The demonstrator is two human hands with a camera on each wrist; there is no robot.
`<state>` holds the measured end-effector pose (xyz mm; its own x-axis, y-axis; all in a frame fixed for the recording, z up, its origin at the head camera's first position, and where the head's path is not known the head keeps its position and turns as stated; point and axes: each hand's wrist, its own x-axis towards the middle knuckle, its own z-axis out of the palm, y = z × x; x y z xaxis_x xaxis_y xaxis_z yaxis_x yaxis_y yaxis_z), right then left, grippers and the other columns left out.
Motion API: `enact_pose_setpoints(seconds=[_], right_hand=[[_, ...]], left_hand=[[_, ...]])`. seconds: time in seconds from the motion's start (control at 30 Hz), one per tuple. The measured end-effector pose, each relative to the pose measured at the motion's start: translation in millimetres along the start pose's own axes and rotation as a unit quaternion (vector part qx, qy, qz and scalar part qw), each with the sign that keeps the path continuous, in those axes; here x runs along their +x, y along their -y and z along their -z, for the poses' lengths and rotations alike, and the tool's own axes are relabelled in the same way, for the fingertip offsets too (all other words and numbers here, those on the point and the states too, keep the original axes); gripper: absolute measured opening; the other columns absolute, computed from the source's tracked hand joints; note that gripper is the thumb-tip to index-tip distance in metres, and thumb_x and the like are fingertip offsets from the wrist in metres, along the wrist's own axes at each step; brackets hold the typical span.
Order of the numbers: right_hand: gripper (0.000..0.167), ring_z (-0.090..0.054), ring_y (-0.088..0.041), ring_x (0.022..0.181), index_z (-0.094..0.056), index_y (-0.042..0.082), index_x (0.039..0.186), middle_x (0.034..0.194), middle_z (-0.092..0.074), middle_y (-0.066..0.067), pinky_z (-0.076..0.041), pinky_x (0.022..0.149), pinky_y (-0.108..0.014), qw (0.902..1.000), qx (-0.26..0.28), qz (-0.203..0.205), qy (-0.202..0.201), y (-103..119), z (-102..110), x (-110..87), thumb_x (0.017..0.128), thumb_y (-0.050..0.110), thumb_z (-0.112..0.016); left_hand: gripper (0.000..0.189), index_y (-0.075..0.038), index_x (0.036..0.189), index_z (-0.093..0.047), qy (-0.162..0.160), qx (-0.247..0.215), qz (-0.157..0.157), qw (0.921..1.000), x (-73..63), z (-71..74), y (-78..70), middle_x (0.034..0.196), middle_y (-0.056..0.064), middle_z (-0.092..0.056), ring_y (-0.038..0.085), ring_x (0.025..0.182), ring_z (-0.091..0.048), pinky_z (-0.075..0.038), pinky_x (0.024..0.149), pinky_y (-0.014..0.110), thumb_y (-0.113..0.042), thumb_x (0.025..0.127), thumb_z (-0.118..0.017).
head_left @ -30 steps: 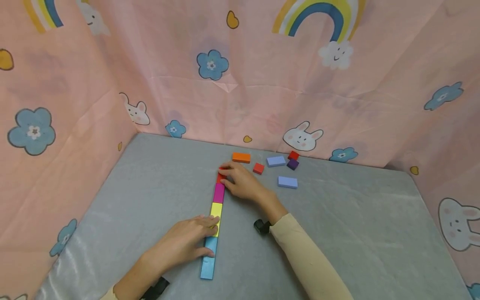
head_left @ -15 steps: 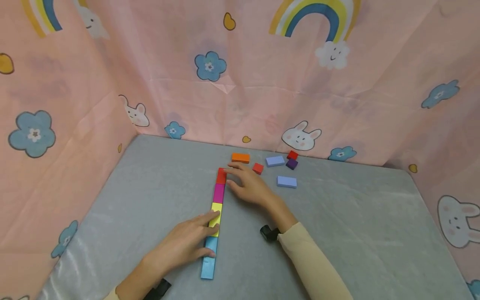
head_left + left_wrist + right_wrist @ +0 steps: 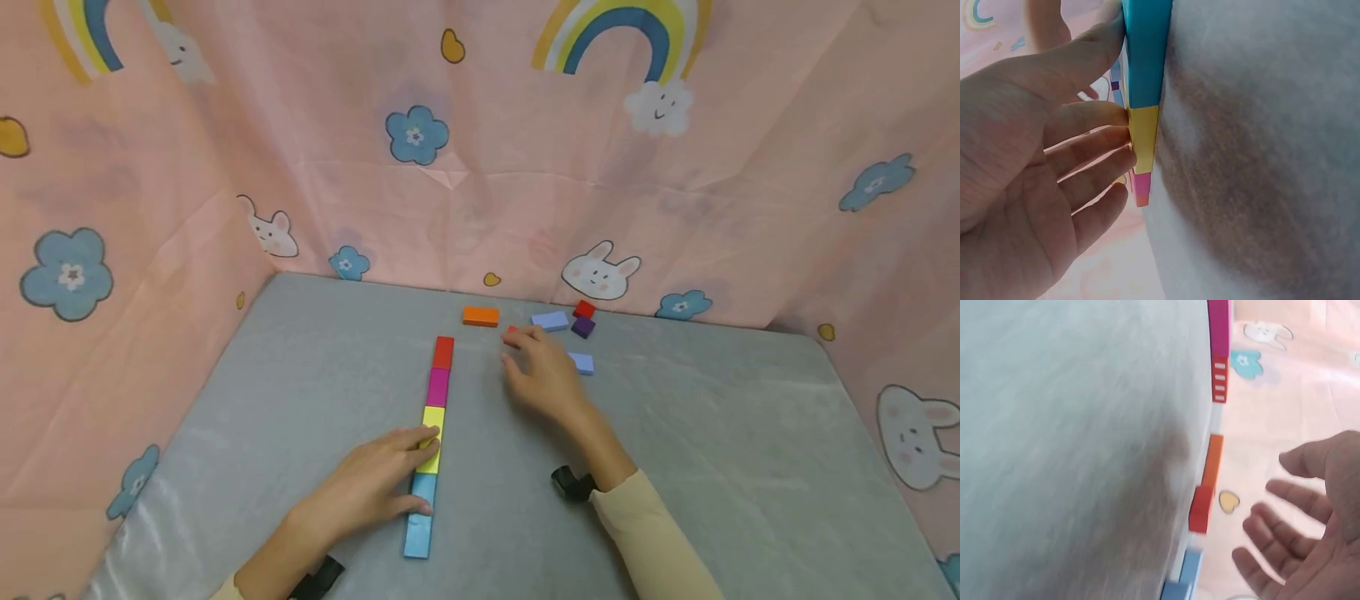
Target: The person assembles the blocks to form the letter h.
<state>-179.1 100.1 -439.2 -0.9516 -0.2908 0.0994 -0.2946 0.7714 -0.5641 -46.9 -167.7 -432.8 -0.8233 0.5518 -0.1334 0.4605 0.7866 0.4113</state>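
Observation:
A straight row of flat blocks runs away from the person: light blue blocks nearest, then a yellow block, a magenta block and a red block at the far end. My left hand rests on the row, fingertips on the yellow part and thumb on the blue, fingers fairly straight. My right hand hovers right of the row with spread, slightly bent fingers and nothing between them. Under its fingertips in the head view is a small red block, partly hidden there.
Behind the row lies an orange block. Further right are a lavender block, a second lavender block partly covered by the right hand, a red cube and a purple cube. A pink printed cloth walls the grey table.
My right hand has let go of the red block at the row's far end and moved right to the loose small red block. The left hand stays on the row, its fingers barely shifted.

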Motion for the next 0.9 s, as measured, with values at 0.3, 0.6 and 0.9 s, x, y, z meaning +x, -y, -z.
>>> enact_pose_setpoints(seconds=[0.3,0.6,0.9], right_hand=[[0.051,-0.059,-0.039,0.117,-0.067,0.003,0.138,0.13,-0.062,-0.023,-0.055,0.1,-0.057,0.9888,-0.06,-0.122,-0.063,-26,14,-13.0,0.102,0.038,-0.066],[0.054,-0.054,-0.044,0.121,-0.065,0.001,0.139,0.131,-0.056,-0.027,-0.053,0.101,-0.062,0.9779,-0.111,-0.176,-0.022,-40,22,-16.7,0.101,0.04,-0.065],[0.042,-0.06,-0.042,0.117,-0.074,0.004,0.123,0.131,-0.064,-0.025,-0.057,0.096,-0.062,0.9829,-0.114,-0.145,-0.006,-39,22,-19.8,0.097,0.038,-0.074]], left_hand=[[0.081,-0.006,0.148,-0.061,0.0,-0.006,0.004,1.0,0.8,-1.7,4.1,0.164,0.009,-0.051,0.028,0.152,-0.05,-0.045,0.123,0.048,-0.04,0.081,-0.091],[0.081,-0.008,0.151,-0.058,0.003,-0.014,0.0,0.9999,-0.8,-2.2,7.1,0.165,0.01,-0.05,0.03,0.152,-0.051,-0.048,0.121,0.05,-0.038,0.083,-0.09],[0.079,-0.006,0.15,-0.059,0.006,-0.008,-0.017,0.9998,-1.5,-0.7,5.9,0.166,0.011,-0.048,0.032,0.155,-0.046,-0.046,0.122,0.051,-0.037,0.085,-0.089]])
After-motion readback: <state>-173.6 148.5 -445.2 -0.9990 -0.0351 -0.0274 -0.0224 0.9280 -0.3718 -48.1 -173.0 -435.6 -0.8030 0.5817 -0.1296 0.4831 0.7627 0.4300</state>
